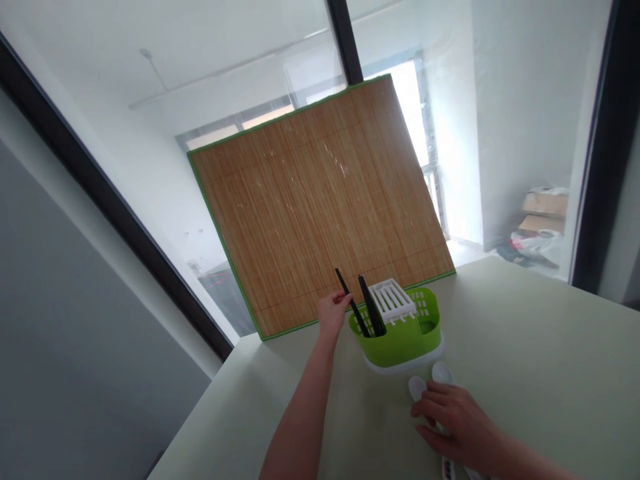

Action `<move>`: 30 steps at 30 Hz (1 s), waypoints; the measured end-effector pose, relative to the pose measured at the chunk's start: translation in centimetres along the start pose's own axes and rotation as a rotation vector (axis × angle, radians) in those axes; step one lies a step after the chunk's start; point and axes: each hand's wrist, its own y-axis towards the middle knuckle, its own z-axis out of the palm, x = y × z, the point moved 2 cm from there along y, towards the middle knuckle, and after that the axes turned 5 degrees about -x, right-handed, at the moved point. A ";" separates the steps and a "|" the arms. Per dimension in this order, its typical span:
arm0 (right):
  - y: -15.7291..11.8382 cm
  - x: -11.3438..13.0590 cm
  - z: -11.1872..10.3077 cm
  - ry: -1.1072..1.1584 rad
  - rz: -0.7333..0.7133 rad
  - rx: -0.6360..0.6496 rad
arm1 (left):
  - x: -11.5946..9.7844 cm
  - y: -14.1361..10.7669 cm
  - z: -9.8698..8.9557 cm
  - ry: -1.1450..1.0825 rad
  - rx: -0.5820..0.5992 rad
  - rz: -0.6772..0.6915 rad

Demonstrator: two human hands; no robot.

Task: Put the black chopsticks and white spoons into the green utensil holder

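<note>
A green plastic utensil holder point(403, 345) with a white base and a white slotted rack point(391, 300) stands on the table. Several black chopsticks point(371, 308) lean in its left compartment. Left of them, my left hand point(334, 312) pinches a black chopstick point(355, 310) near its upper part, the lower end inside the holder. In front of the holder, my right hand point(450, 417) rests over white spoons, its fingers curved and apart at the tips. One spoon bowl point(417, 387) and another point(442, 373) show beyond the fingers; whether the hand grips a handle is hidden.
A bamboo mat point(320, 207) with green edging leans against the glass behind the holder. The pale table point(540, 347) extends to both sides. Dark window frames and cardboard boxes point(545, 212) are visible beyond it.
</note>
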 end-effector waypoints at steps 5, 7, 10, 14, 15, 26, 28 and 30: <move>0.0 -0.1 0.0 -0.023 -0.016 -0.003 | 2.0 0.3 2.2 0.042 0.114 -0.083; 0.1 0.0 0.1 -0.036 -0.034 -0.002 | 2.4 0.4 2.9 0.048 0.168 -0.105; 0.1 0.1 0.2 -0.055 -0.066 -0.007 | 2.7 0.5 3.6 0.047 0.242 -0.137; 0.0 0.2 0.3 -0.071 -0.061 -0.009 | 3.0 0.1 3.8 0.029 0.324 -0.183; 0.0 0.1 0.4 -0.073 -0.056 -0.005 | 3.0 -0.1 3.8 0.022 0.336 -0.194; 0.2 -1.0 -0.2 -0.150 0.065 -0.053 | 3.0 -2.6 0.6 -0.011 -0.125 -0.110; 0.4 -1.5 -0.7 -0.180 0.117 -0.078 | 3.3 -4.5 -0.9 0.007 -0.276 -0.084; 0.5 -1.9 -1.1 -0.192 0.173 -0.096 | 3.5 -7.3 -1.8 0.018 -0.371 -0.042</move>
